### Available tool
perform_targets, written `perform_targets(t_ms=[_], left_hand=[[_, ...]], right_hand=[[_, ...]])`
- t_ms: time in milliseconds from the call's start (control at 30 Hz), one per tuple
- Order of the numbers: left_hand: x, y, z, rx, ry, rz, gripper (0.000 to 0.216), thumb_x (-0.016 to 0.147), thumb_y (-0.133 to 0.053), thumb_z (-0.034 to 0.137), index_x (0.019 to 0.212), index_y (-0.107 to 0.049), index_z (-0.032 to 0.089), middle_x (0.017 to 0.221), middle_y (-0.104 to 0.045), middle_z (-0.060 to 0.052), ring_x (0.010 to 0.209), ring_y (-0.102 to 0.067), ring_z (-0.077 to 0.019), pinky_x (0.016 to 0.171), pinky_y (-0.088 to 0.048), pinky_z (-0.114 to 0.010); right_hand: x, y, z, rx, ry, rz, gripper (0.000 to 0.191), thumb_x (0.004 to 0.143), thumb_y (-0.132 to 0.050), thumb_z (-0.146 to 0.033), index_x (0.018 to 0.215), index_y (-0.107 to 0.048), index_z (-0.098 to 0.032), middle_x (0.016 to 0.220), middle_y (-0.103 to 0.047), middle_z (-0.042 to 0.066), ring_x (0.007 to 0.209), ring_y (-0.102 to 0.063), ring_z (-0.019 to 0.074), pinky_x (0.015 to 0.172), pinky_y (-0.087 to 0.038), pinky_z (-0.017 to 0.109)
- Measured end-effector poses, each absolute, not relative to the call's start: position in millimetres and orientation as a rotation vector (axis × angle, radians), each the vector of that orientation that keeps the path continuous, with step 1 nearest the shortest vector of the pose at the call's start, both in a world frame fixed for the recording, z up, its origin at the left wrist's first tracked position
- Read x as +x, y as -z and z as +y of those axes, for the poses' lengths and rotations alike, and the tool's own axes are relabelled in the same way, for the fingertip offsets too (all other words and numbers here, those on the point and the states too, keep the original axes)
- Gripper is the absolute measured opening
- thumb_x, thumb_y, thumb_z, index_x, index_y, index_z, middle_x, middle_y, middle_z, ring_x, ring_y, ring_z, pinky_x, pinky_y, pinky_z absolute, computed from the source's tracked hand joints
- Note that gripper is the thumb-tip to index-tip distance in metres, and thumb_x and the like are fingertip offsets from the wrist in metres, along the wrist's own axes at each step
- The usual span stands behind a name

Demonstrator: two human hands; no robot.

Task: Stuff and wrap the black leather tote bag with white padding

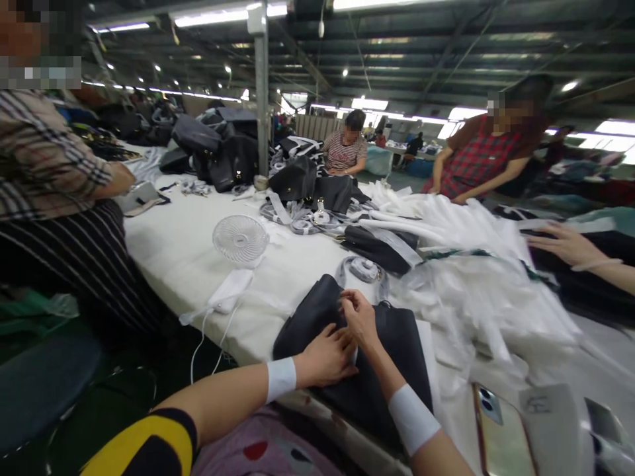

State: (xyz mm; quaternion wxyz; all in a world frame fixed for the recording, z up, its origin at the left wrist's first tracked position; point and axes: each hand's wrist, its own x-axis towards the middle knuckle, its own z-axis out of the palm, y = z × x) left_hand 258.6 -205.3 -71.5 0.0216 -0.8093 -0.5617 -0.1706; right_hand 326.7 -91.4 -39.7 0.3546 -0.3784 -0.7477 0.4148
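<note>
A black bag [391,344] lies flat on the white table [173,251] right in front of me. My left hand [325,357] presses down on its near left part, fingers spread over the material. My right hand [360,317] pinches a small spot at the bag's top middle, fingers closed on the fabric. Both wrists wear white bands. A grey strap coil [364,270] lies just beyond the bag.
A small white fan [241,241] with a cable stands left of the bag. A pile of white wrapping [471,264] covers the right. A phone [499,430] lies near right. Other people stand at the left, far side and right; another person's hand [565,244] reaches in.
</note>
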Motion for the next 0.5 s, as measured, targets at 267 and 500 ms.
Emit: perform_targets(t_ms=[267, 500], left_hand=[[254.6, 76.4, -196.5, -2.504, 0.765, -1.713, 0.064, 0.085, -0.058, 0.055, 0.128, -0.05, 0.009, 0.134, -0.051, -0.022, 0.128, -0.045, -0.0309, 0.108, -0.035, -0.046], [242.8, 43.2, -212.6, -2.522, 1.292, -1.88, 0.02, 0.093, -0.049, 0.029, 0.095, -0.067, 0.019, 0.093, -0.072, -0.004, 0.091, -0.065, -0.0173, 0.088, -0.047, -0.029]], right_hand=[[326.5, 74.8, -71.1, -1.08, -1.308, -1.85, 0.044, 0.073, -0.05, -0.057, 0.091, -0.057, -0.017, 0.069, -0.062, 0.003, 0.058, -0.062, 0.018, 0.053, -0.052, 0.03], [328.0, 79.9, -69.2, -1.052, -1.162, -1.991, 0.03, 0.076, -0.053, -0.047, 0.084, -0.062, -0.02, 0.066, -0.064, 0.003, 0.058, -0.061, 0.0203, 0.057, -0.051, 0.032]])
